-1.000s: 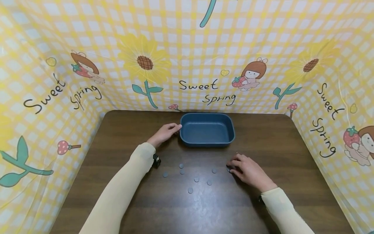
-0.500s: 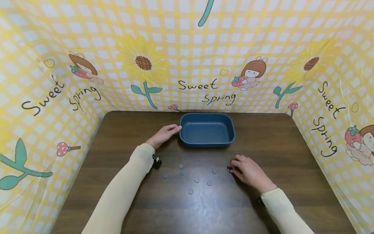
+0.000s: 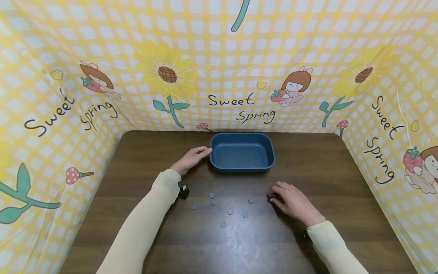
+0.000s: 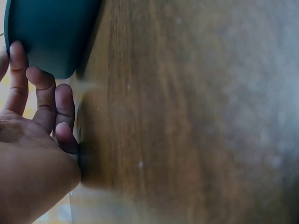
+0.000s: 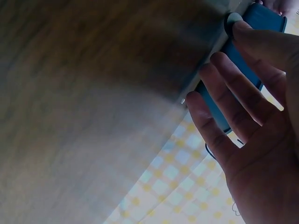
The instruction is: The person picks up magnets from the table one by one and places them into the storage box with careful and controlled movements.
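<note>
A dark blue rectangular tray [image 3: 242,153] with a raised rim stands at the back of the table. My left hand [image 3: 192,158] holds its left end. In the left wrist view the tray's wall [image 4: 51,37] meets the fingertips, with the thumb partly cut off at the frame edge. Further right and nearer, my right hand [image 3: 291,201] is low over the table. It pinches a small round disc [image 5: 231,22] between thumb and index finger, the other fingers spread loosely. Several thin grey discs lie flat between the arms, among them a front disc [image 3: 223,224] and a left disc [image 3: 193,206].
The brown wooden table [image 3: 154,243] has rounded back corners. A yellow checked cloth [image 3: 219,57] with printed flowers and figures hangs right behind it and along both sides. Black wrist devices sit at the cuffs, such as the left wrist camera [image 3: 183,190].
The disc at my right fingertips now looks darker and more tipped up. My left hand and the tray keep their places, and the loose discs lie as before.
</note>
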Demonstrator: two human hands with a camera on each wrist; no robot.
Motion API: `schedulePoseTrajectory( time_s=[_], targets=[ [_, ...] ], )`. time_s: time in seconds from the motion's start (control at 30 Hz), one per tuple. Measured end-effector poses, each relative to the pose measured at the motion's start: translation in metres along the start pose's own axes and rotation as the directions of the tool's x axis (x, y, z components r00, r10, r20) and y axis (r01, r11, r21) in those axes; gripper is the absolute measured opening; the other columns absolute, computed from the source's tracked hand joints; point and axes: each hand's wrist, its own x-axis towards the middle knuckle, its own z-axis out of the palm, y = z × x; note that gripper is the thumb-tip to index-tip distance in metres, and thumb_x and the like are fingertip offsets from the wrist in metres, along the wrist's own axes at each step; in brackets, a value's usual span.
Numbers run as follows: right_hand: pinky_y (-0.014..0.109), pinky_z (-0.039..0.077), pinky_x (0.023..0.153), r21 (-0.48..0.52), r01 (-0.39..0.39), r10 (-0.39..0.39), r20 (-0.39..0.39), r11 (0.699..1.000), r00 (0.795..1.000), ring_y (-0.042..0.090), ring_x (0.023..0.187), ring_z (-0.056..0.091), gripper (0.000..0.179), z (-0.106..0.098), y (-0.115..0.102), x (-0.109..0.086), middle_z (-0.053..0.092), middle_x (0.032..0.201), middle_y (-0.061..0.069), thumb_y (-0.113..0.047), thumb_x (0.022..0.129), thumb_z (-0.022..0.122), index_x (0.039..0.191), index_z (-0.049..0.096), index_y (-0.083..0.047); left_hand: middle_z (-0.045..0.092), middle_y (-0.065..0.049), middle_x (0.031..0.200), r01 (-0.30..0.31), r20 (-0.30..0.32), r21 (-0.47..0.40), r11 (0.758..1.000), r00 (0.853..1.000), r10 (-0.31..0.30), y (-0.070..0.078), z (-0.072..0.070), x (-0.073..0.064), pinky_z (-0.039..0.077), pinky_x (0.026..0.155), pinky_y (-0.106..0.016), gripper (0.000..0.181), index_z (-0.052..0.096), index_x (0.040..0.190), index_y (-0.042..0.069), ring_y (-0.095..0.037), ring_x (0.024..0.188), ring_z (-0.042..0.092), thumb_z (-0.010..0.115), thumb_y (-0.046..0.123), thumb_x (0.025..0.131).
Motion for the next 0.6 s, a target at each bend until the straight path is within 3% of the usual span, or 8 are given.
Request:
schedulePoseTrajectory(
  time_s=[0.17, 0.33, 0.6],
  targets=[
    [0.041, 0.056, 0.08, 0.03, -0.005, 0.005, 0.015, 1.0, 1.0, 0.014, 0.085, 0.061, 0.021, -0.003, 0.0, 0.001, 0.062, 0.093, -0.006, -0.01, 0.09, 0.088, 0.096, 0.069, -0.017, 0.057, -0.014, 0.117, -0.01, -0.008, -0.004, 1.0, 1.0, 0.01, 0.0, 0.001, 0.0, 0.035, 0.096, -0.045, 0.056, 0.065, 0.111, 0.004, -0.029, 0.109, 0.049, 0.058, 0.059, 0.108],
    [0.042, 0.057, 0.083, 0.061, -0.032, 0.029, 0.037, 0.998, 0.999, 0.014, 0.085, 0.061, 0.021, -0.007, 0.001, 0.004, 0.061, 0.092, -0.007, -0.01, 0.092, 0.086, 0.096, 0.067, -0.019, 0.056, -0.013, 0.117, -0.002, -0.013, -0.008, 1.0, 1.0, 0.002, 0.001, 0.001, 0.001, 0.035, 0.097, -0.045, 0.051, 0.065, 0.108, 0.009, -0.029, 0.109, 0.049, 0.058, 0.059, 0.108],
    [0.04, 0.054, 0.082, 0.074, 0.021, -0.017, -0.046, 0.997, 0.999, 0.014, 0.088, 0.057, 0.021, -0.014, 0.003, 0.013, 0.06, 0.093, -0.007, -0.011, 0.091, 0.086, 0.094, 0.067, -0.018, 0.057, -0.01, 0.116, 0.011, -0.014, 0.006, 1.0, 1.0, -0.011, -0.002, 0.002, 0.003, 0.036, 0.098, -0.044, 0.046, 0.065, 0.107, 0.012, -0.028, 0.111, 0.05, 0.057, 0.057, 0.109]
  ],
)
